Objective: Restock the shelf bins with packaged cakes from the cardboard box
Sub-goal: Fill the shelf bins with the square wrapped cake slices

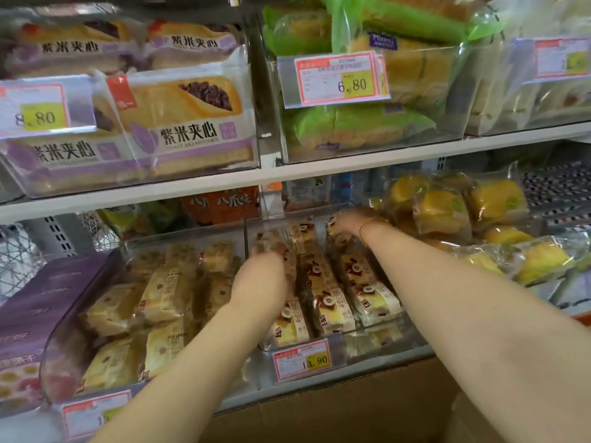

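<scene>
Bin (377, 338): left hand (260, 278) fingers grip packaged cake (271, 239); right hand (347, 223) fingers blurred, cannot tell.

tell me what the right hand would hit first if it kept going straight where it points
Most likely the packaged cakes at the back of the clear bin, just ahead of the right hand; then the bin's rear wall. Blur leaves depth unclear.

Right hand (348, 222) blurred, cardboard box (351, 409) cropped below.

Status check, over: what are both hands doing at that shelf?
Left hand on cake packs in middle bin. Right hand at bin's back, fingers blurred. Cardboard box below. Nothing blocking.
</scene>
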`<action>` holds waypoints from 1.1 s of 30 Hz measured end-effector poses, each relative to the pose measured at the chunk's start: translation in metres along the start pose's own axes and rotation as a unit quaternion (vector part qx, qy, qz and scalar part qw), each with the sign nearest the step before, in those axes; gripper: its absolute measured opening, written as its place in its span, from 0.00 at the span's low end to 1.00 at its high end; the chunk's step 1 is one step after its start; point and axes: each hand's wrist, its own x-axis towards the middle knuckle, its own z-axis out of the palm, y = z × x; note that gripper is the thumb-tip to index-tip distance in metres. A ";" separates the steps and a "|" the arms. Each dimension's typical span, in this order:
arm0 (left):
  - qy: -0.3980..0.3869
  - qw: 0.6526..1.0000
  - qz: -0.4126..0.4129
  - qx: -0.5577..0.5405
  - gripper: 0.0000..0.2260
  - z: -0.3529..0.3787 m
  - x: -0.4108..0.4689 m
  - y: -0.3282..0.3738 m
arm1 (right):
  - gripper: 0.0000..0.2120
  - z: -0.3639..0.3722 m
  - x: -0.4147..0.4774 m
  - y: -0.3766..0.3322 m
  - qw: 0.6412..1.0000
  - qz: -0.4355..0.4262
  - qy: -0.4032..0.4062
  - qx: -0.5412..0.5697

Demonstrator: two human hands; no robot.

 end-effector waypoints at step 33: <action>-0.055 0.991 0.057 0.109 0.22 0.014 0.028 -0.031 | 0.16 0.006 0.001 0.006 0.973 -0.135 -0.053 -0.181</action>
